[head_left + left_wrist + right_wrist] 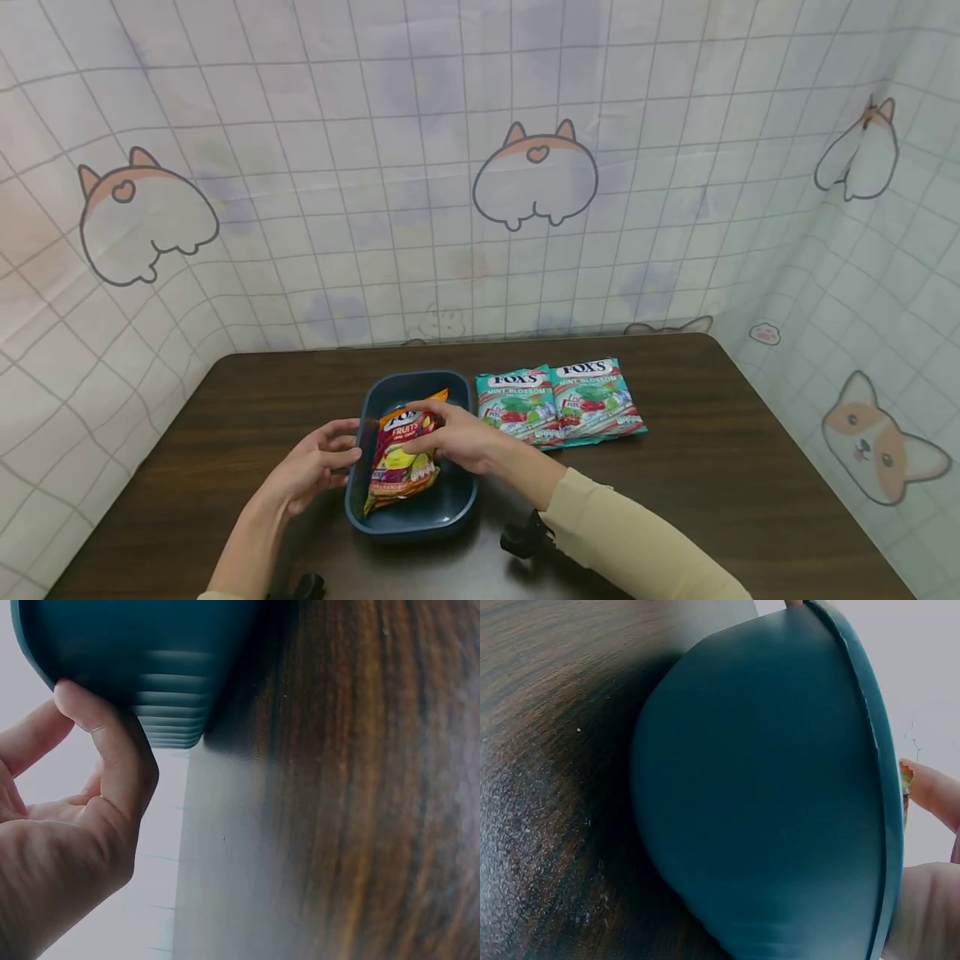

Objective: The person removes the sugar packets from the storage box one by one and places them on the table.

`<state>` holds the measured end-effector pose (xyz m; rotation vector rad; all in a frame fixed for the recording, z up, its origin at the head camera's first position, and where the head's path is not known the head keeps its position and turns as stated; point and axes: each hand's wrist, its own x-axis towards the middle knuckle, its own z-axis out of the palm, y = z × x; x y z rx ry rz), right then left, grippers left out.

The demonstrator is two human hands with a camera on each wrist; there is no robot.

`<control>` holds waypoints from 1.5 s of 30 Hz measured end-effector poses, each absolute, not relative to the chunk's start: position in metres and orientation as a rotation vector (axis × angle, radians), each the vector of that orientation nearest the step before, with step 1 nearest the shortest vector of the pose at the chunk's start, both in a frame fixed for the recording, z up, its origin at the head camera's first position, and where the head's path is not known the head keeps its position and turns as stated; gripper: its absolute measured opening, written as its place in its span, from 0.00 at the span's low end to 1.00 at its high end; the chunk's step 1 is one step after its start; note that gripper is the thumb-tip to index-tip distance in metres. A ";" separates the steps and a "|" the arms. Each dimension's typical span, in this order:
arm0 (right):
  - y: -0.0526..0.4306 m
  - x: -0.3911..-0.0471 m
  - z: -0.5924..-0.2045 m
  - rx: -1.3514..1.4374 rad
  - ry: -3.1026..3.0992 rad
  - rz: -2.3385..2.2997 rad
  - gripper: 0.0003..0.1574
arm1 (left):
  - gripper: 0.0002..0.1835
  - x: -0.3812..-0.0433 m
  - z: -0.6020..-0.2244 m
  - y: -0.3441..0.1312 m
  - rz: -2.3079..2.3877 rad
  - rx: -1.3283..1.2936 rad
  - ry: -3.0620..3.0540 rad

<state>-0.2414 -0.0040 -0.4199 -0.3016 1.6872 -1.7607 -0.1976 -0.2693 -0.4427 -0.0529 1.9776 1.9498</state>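
A red and orange bag of Fox's fruit candy [400, 467] lies at a slant inside a dark blue plastic basin [450, 521]. Reaching over the basin's right rim, my right hand [457, 437] grips the bag between thumb and fingers; in the right wrist view the basin wall [765, 780] hides most of the bag. At the opposite side, my left hand [326, 458] touches the left rim with bent, spread fingers. The left wrist view shows a fingertip of that hand [112, 757] against the basin's edge [34, 652].
Two green Fox's Mint Blossom candy bags [517, 404] lie side by side, slightly overlapping, right of the basin. Everything stands on a dark wooden table [720, 467]. Behind it hangs a white checked cloth [337, 208] with cartoon dogs.
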 end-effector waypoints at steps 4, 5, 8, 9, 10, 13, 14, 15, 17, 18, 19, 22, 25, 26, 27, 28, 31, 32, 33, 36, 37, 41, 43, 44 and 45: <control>-0.005 -0.242 -0.421 -0.325 1.737 -1.737 0.39 | 0.33 -0.197 -0.442 -0.269 1.952 -0.046 1.981; -0.005 -0.243 -0.422 -0.328 1.748 -1.732 0.39 | 0.33 -0.197 -0.443 -0.269 1.953 -0.041 1.981; -0.006 -0.243 -0.424 -0.338 1.769 -1.725 0.39 | 0.34 -0.197 -0.443 -0.270 1.953 -0.018 1.975; -0.006 -0.243 -0.424 -0.339 1.773 -1.724 0.39 | 0.34 -0.197 -0.443 -0.270 1.954 -0.012 1.972; -0.006 -0.244 -0.425 -0.341 1.778 -1.723 0.39 | 0.34 -0.197 -0.443 -0.270 1.955 -0.005 1.971; -0.007 -0.243 -0.425 -0.341 1.799 -1.719 0.38 | 0.34 -0.197 -0.444 -0.270 1.957 0.005 1.964; -0.008 -0.243 -0.425 -0.340 1.806 -1.718 0.38 | 0.34 -0.198 -0.444 -0.271 1.959 0.004 1.963; -0.008 -0.243 -0.425 -0.341 1.813 -1.715 0.38 | 0.34 -0.198 -0.444 -0.271 1.961 0.004 1.960; -0.009 -0.242 -0.424 -0.343 1.834 -1.701 0.37 | 0.35 -0.198 -0.444 -0.271 1.960 0.004 1.960; -0.009 -0.241 -0.424 -0.345 1.844 -1.694 0.37 | 0.35 -0.198 -0.445 -0.271 1.958 0.003 1.960; -0.010 -0.240 -0.424 -0.348 1.850 -1.688 0.37 | 0.35 -0.198 -0.445 -0.271 1.958 0.002 1.958; -0.011 -0.238 -0.424 -0.364 1.879 -1.659 0.37 | 0.35 -0.197 -0.445 -0.271 1.958 0.004 1.949; -0.013 -0.237 -0.425 -0.378 1.916 -1.634 0.37 | 0.35 -0.197 -0.445 -0.271 1.968 0.005 1.931; -0.013 -0.237 -0.425 -0.381 1.929 -1.626 0.37 | 0.35 -0.197 -0.444 -0.271 1.971 0.006 1.928; -0.013 -0.237 -0.425 -0.385 1.937 -1.622 0.37 | 0.35 -0.197 -0.444 -0.271 1.976 0.006 1.925; -0.014 -0.237 -0.425 -0.393 1.949 -1.615 0.38 | 0.35 -0.197 -0.444 -0.271 1.979 0.008 1.923; -0.015 -0.236 -0.426 -0.419 1.970 -1.607 0.41 | 0.34 -0.197 -0.444 -0.271 1.986 0.018 1.923; -0.015 -0.235 -0.426 -0.435 1.980 -1.602 0.42 | 0.34 -0.197 -0.444 -0.271 1.987 0.021 1.922; -0.016 -0.235 -0.426 -0.450 1.992 -1.598 0.44 | 0.34 -0.197 -0.444 -0.271 1.987 0.025 1.921; -0.017 -0.233 -0.426 -0.479 2.036 -1.584 0.46 | 0.35 -0.197 -0.445 -0.271 1.986 0.034 1.917; -0.017 -0.233 -0.426 -0.480 2.055 -1.577 0.46 | 0.35 -0.197 -0.445 -0.271 1.986 0.036 1.918; -0.018 -0.232 -0.425 -0.473 2.116 -1.546 0.45 | 0.35 -0.198 -0.445 -0.271 1.987 0.037 1.923; -0.018 -0.232 -0.425 -0.468 2.145 -1.519 0.44 | 0.35 -0.198 -0.445 -0.272 1.986 0.039 1.926; -0.017 -0.232 -0.426 -0.466 2.158 -1.506 0.44 | 0.35 -0.198 -0.445 -0.272 1.987 0.038 1.925; -0.017 -0.232 -0.426 -0.466 2.168 -1.493 0.44 | 0.35 -0.198 -0.445 -0.272 1.989 0.035 1.922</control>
